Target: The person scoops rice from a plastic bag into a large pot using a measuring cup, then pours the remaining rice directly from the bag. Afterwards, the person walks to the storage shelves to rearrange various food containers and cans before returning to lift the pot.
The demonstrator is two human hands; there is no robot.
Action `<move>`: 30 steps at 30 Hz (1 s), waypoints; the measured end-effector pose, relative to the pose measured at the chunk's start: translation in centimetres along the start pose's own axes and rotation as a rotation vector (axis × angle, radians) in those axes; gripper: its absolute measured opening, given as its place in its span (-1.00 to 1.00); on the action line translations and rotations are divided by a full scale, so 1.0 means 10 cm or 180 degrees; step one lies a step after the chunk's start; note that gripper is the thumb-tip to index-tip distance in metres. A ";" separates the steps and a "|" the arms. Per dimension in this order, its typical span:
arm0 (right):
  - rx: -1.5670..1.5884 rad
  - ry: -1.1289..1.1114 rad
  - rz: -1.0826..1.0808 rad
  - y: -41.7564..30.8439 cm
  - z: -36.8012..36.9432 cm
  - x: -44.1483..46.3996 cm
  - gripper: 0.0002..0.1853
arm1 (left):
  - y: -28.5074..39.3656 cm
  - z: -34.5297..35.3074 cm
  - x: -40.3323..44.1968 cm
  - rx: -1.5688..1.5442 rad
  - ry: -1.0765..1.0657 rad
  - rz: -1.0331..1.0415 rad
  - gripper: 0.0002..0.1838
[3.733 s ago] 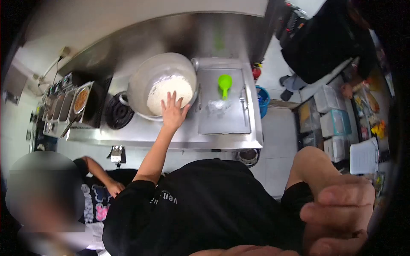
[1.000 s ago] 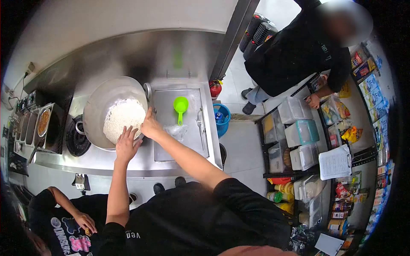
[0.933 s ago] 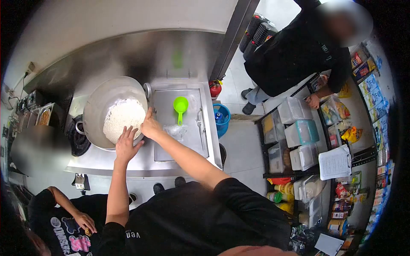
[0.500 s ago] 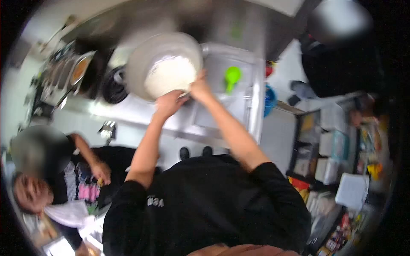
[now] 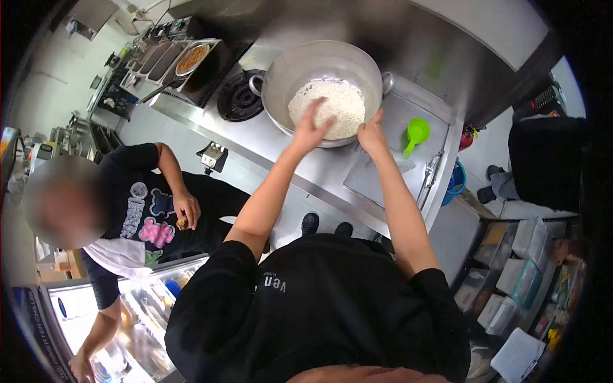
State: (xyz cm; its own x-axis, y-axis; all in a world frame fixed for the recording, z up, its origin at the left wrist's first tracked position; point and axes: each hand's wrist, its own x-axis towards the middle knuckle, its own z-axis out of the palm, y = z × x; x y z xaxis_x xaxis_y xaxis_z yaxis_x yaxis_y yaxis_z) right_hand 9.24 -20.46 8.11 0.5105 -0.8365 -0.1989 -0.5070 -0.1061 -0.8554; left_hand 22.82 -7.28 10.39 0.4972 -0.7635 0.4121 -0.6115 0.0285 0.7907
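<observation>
A large metal pot point(image 5: 279, 80) with two loop handles stands on the steel counter, holding a heap of white grains that look like rice point(image 5: 341, 105). My left hand point(image 5: 311, 131) is over the near side of the pot, fingers spread, just above or touching the grains; I cannot tell which. At the pot's near right rim, my right hand point(image 5: 371, 135) grips the edge, its thumb toward the inside. A bright green scoop point(image 5: 417, 131) lies on the counter to the right of that hand. Beside my right wrist is a clear plastic bag point(image 5: 403, 165).
Left of the pot sits a black burner point(image 5: 241, 96). Farther left are food containers point(image 5: 191, 59) with a pan handle jutting out. A co-worker point(image 5: 143, 204) stands at left by an open lit chiller point(image 5: 137, 319). Another person point(image 5: 546, 159) is at the right, near a blue bucket point(image 5: 454, 182).
My left hand has gone from the pot's near rim to over the grains, its fingers spreading. My right hand stays at the rim. The whole view has shifted, and the co-worker's arm reaches into the chiller.
</observation>
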 end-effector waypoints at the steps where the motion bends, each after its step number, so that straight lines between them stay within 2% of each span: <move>1: 0.0007 -0.0044 0.0007 0.00 0.01 0.01 -0.16 | -0.19 -0.04 0.03 -0.0102 0.0447 -0.0033 -0.43; 3: -0.0023 -0.0060 -0.0005 -0.01 0.00 0.03 -0.11 | -0.22 -0.30 -0.02 0.0624 0.1007 -0.0280 -0.46; 5: -0.0101 -0.0145 -0.0046 -0.04 -0.07 0.00 -0.06 | -0.60 -0.50 -0.10 0.1266 0.1315 -0.0125 -0.47; 7: -0.0141 -0.0349 -0.0015 -0.07 -0.20 -0.07 -0.01 | -0.41 -0.62 -0.20 0.0870 0.1305 -0.0364 -0.44; 8: -0.0082 -0.0533 0.0053 -0.08 -0.28 -0.12 0.02 | -0.36 -0.61 -0.27 0.0690 0.1404 -0.0269 -0.44; 9: 0.0065 -0.0728 0.0146 -0.05 -0.35 -0.16 0.05 | -0.20 -0.59 -0.36 0.0903 0.1416 -0.0310 -0.44; 10: 0.0285 -0.1035 0.0324 -0.02 -0.43 -0.24 0.09 | 0.03 -0.52 -0.45 0.1025 0.1318 -0.0243 -0.43; 11: 0.0716 -0.0985 0.0306 0.17 -0.39 -0.23 0.09 | 0.11 -0.45 -0.54 0.1020 0.1144 -0.0150 -0.41; 13: 0.1741 -0.1786 0.0637 0.49 -0.52 -0.40 0.05 | 0.21 -0.25 -0.71 0.1116 0.0610 0.0259 -0.36; 14: 0.1920 -0.1881 0.0768 0.68 -0.52 -0.53 -0.01 | 0.36 -0.12 -0.79 0.1126 0.0351 0.0470 -0.34; 17: 0.1964 -0.1328 0.0888 1.02 -0.75 -1.18 -0.10 | 0.70 0.26 -0.88 0.0834 -0.0050 0.1130 -0.32; 19: 0.1508 -0.1012 0.0790 1.33 -0.85 -1.59 -0.19 | 0.87 0.49 -0.86 0.0383 -0.0334 0.1382 -0.31; 22: 0.1657 -0.0015 0.1306 1.58 -1.05 -2.52 -0.27 | 1.14 0.76 -0.78 -0.0213 -0.0808 0.1848 -0.31; 25: 0.2008 0.0688 0.1758 1.79 -1.02 -3.62 -0.26 | 1.29 1.04 -0.89 -0.0250 -0.1192 0.2066 -0.35; 27: 0.1977 0.1136 0.2144 1.95 -0.77 -4.37 -0.23 | 1.31 1.27 -1.09 -0.0614 -0.1535 0.1957 -0.35; 30: 0.1718 0.1360 0.2871 2.17 -0.28 -5.40 -0.22 | 1.40 1.49 -1.58 -0.0929 -0.1988 0.1854 -0.35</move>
State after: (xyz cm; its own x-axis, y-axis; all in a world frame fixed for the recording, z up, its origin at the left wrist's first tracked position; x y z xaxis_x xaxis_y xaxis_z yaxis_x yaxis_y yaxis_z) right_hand -31.28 20.96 1.61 -0.2208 -0.6162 -0.7561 -0.1514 0.7874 -0.5975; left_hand -2.80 -4.43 8.23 -0.3194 -0.7858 0.5297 -0.4391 0.6180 0.6521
